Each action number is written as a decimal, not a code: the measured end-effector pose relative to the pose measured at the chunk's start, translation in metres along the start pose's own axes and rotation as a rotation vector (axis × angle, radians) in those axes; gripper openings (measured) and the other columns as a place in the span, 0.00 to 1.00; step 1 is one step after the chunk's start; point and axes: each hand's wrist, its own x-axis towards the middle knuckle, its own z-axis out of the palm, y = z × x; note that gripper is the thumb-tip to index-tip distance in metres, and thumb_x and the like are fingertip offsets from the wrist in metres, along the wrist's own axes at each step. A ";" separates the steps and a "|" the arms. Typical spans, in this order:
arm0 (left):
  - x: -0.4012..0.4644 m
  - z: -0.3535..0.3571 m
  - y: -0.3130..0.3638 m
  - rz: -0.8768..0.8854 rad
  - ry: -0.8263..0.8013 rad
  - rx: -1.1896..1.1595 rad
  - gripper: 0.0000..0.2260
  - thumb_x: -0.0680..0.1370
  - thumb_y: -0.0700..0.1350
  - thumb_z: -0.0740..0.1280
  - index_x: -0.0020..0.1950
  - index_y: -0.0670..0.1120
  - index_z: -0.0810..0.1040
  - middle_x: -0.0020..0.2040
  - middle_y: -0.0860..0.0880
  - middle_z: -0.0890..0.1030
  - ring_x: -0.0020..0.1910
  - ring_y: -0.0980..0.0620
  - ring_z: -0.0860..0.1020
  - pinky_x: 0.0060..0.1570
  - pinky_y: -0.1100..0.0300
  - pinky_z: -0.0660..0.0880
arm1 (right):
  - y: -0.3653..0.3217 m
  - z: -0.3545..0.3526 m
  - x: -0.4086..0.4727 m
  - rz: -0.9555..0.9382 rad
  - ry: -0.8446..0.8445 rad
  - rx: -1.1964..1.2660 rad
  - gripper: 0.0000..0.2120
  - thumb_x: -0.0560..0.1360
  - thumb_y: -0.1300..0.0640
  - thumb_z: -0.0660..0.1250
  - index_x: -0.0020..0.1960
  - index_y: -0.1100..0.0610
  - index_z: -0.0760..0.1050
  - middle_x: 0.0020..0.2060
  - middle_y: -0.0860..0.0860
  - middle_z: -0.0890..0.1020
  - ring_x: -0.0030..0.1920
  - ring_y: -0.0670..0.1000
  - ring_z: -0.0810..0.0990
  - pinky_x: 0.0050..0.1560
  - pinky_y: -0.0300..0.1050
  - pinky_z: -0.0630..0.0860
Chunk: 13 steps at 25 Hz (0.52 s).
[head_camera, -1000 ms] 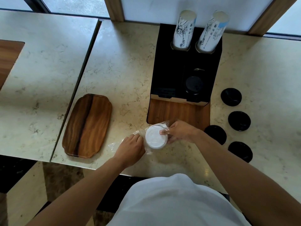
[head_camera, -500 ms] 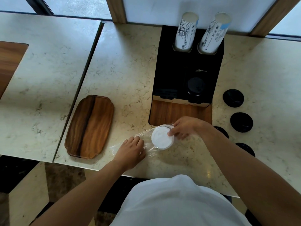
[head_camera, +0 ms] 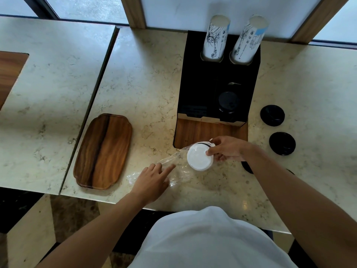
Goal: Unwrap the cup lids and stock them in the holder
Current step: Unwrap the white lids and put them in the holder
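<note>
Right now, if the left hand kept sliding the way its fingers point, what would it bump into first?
Probably the white lid stack that the right hand grips; the left hand lies on the clear plastic wrap, fingers aimed there. Heights are unclear.

Both bare arms reach forward from the bottom edge. The right hand (head_camera: 227, 149) is raised slightly, thumb and fingers pinched on the rim of the white lids (head_camera: 200, 156), wrist bent inward to the left. The left hand (head_camera: 150, 181) lies palm down, fingers spread, index finger stretched toward the right hand, pressing flat on the clear wrap (head_camera: 173, 171); the hands are near but apart
</note>
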 end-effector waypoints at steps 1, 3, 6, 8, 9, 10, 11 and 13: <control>0.000 -0.001 0.000 0.005 -0.001 0.010 0.25 0.81 0.52 0.63 0.78 0.52 0.67 0.52 0.45 0.78 0.47 0.45 0.75 0.46 0.52 0.76 | 0.000 0.000 0.000 -0.012 0.015 0.024 0.25 0.73 0.61 0.77 0.67 0.56 0.74 0.53 0.60 0.85 0.40 0.51 0.80 0.47 0.50 0.81; 0.000 -0.003 0.000 -0.009 -0.006 0.029 0.26 0.81 0.52 0.63 0.79 0.54 0.64 0.54 0.45 0.77 0.48 0.45 0.75 0.46 0.52 0.75 | -0.001 -0.001 0.000 -0.025 0.051 0.068 0.35 0.73 0.63 0.77 0.74 0.50 0.65 0.55 0.62 0.83 0.39 0.53 0.81 0.44 0.50 0.81; -0.003 -0.005 -0.003 -0.065 -0.014 0.039 0.26 0.81 0.54 0.64 0.79 0.54 0.65 0.54 0.45 0.78 0.49 0.44 0.76 0.45 0.52 0.75 | -0.001 -0.005 -0.002 -0.041 0.073 0.148 0.46 0.72 0.63 0.76 0.80 0.43 0.54 0.56 0.64 0.82 0.39 0.56 0.83 0.41 0.50 0.81; -0.006 -0.006 -0.006 -0.129 -0.019 0.037 0.26 0.80 0.54 0.63 0.79 0.54 0.65 0.54 0.45 0.78 0.49 0.43 0.77 0.43 0.52 0.74 | -0.003 -0.005 -0.005 -0.059 0.057 0.187 0.43 0.73 0.64 0.75 0.80 0.45 0.58 0.56 0.64 0.82 0.38 0.55 0.84 0.40 0.48 0.82; -0.008 -0.006 -0.008 -0.157 -0.014 0.031 0.26 0.80 0.54 0.63 0.78 0.53 0.65 0.53 0.45 0.79 0.49 0.43 0.77 0.42 0.52 0.74 | -0.004 -0.004 -0.005 -0.071 0.043 0.200 0.37 0.74 0.64 0.75 0.78 0.51 0.62 0.55 0.63 0.83 0.39 0.54 0.84 0.40 0.48 0.82; -0.009 -0.006 -0.010 -0.182 -0.005 0.021 0.26 0.80 0.53 0.63 0.78 0.53 0.66 0.53 0.45 0.79 0.48 0.43 0.78 0.40 0.52 0.74 | -0.004 -0.003 -0.006 -0.078 0.033 0.214 0.32 0.75 0.63 0.74 0.76 0.57 0.67 0.54 0.62 0.83 0.40 0.54 0.84 0.41 0.47 0.82; -0.011 -0.006 -0.012 -0.211 0.004 0.012 0.26 0.79 0.53 0.63 0.78 0.53 0.66 0.52 0.45 0.79 0.47 0.43 0.78 0.38 0.53 0.73 | -0.004 -0.001 -0.006 -0.080 0.033 0.231 0.27 0.76 0.63 0.73 0.73 0.61 0.70 0.54 0.62 0.84 0.41 0.54 0.85 0.42 0.47 0.83; -0.015 -0.006 -0.016 -0.293 0.013 0.003 0.26 0.79 0.53 0.62 0.78 0.54 0.65 0.51 0.46 0.79 0.47 0.44 0.78 0.36 0.54 0.72 | -0.004 0.006 -0.007 -0.075 0.046 0.275 0.22 0.77 0.63 0.72 0.69 0.64 0.73 0.53 0.63 0.84 0.43 0.54 0.85 0.43 0.46 0.83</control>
